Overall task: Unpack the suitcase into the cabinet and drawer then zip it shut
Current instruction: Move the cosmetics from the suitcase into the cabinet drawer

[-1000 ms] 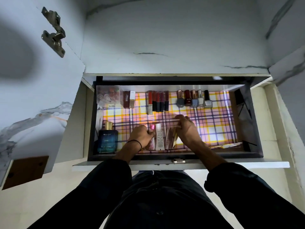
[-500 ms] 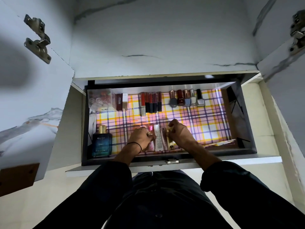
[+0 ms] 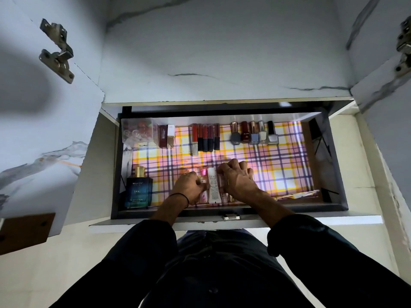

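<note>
Plaid liner (image 3: pixel 280 170) in drawer (image 3: pixel 142 213), left hand (image 3: pixel 189 188) fingers curled on pink tube (image 3: pixel 203 174), right hand (image 3: pixel 240 183) fingers curled over slim tubes (image 3: pixel 224 197)

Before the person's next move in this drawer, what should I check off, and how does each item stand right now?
1. Is the drawer open far enough to work in: ok.
2. Are the lip gloss tubes and nail polish bottles lined up along the back wall: ok.
3. Is the perfume bottle apart from the left hand: ok, it is in the front left corner.
4. Is the white tube settled: cannot tell, it lies between the left hand and right hand.
5. Are both hands empty: cannot tell, their fingers are curled among the tubes.
6. Is the suitcase emptied: cannot tell, it is out of view.
</note>
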`<state>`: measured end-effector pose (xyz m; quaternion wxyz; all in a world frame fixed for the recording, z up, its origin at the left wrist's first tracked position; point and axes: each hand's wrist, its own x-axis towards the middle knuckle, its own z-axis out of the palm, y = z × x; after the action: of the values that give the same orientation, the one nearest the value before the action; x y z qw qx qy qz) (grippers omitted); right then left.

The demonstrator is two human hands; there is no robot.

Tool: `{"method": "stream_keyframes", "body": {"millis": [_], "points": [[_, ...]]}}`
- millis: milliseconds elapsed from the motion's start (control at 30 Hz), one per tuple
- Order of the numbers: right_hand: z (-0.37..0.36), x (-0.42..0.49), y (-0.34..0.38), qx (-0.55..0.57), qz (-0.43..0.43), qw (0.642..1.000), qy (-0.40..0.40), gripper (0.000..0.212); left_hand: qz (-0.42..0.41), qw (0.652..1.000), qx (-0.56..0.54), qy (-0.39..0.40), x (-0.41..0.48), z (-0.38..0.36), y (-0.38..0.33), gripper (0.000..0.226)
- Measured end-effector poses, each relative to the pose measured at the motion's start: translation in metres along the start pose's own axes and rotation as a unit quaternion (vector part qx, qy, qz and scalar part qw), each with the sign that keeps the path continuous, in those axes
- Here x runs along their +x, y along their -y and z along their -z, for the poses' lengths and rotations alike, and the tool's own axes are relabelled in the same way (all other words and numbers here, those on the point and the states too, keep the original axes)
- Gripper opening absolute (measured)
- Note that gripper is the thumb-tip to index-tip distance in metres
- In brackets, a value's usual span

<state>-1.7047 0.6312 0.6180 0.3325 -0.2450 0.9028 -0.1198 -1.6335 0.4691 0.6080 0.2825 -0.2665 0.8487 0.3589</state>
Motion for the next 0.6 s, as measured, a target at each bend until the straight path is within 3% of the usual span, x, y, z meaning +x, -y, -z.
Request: {"method": "stream_keyframes", "body": {"millis": [267,433,500,600], "points": [[0.003,0.010,0.006,-0.065,-0.035,0.997,0.035,0.078,0.013,0.999,-0.047,0.013,-0.003,-0.002,0.002,0.022],[0.011,0.015,0.009,-0.032,-0.058,0.996,0.053,0.088,0.012,0.998,-0.054,0.014,-0.003,0.000,0.004,0.023],[0.015,0.016,0.006,-0.011,-0.055,0.997,0.056,0.081,0.012,0.998,-0.055,0.017,-0.002,0.000,0.006,0.025],[0.028,0.011,-0.003,0.086,-0.039,0.995,0.042,0.044,0.011,0.998,-0.061,0.020,-0.002,0.000,0.007,0.026]]}}
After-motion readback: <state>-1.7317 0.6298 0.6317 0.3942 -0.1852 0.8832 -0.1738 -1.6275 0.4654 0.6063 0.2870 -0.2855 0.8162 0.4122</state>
